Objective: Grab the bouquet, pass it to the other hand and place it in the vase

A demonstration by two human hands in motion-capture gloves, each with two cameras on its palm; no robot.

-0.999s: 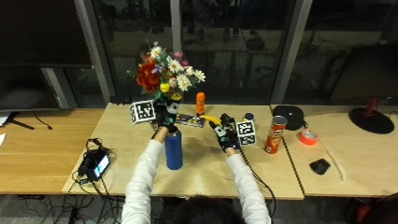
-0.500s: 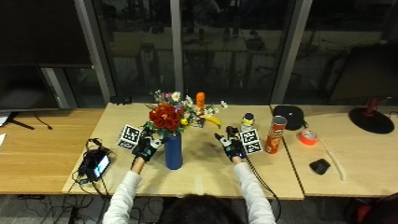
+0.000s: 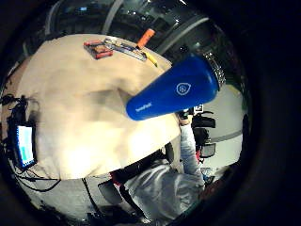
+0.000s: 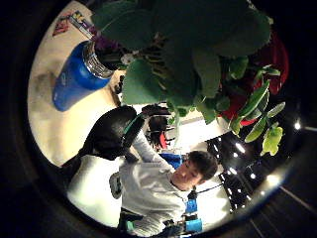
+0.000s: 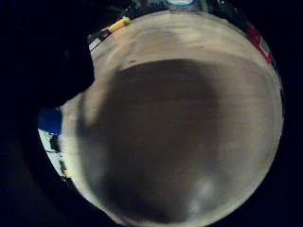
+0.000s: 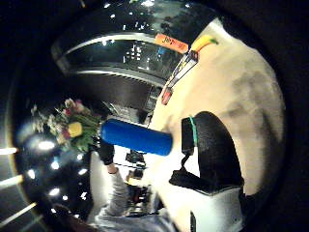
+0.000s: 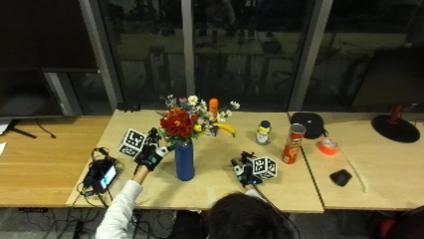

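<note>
The bouquet (image 7: 187,119) stands upright in the blue vase (image 7: 184,161), its red and white blooms spreading above the rim near the middle of the wooden counter (image 7: 59,164). The left hand (image 7: 152,151) is raised just beside the vase's neck, close under the leaves; whether its fingers touch the stems or the vase cannot be told. The left thumb side palm view shows green leaves (image 4: 198,54) filling much of the picture, with the vase's metal rim (image 4: 91,62) beside them. The right hand (image 7: 248,170) lies low over the counter, well apart from the vase; its fingers cannot be made out either. Behind the bouquet lie a banana (image 7: 226,128) and an orange bottle (image 7: 212,105). Further right stand a small bottle (image 7: 264,132) and a red can (image 7: 291,144).
</note>
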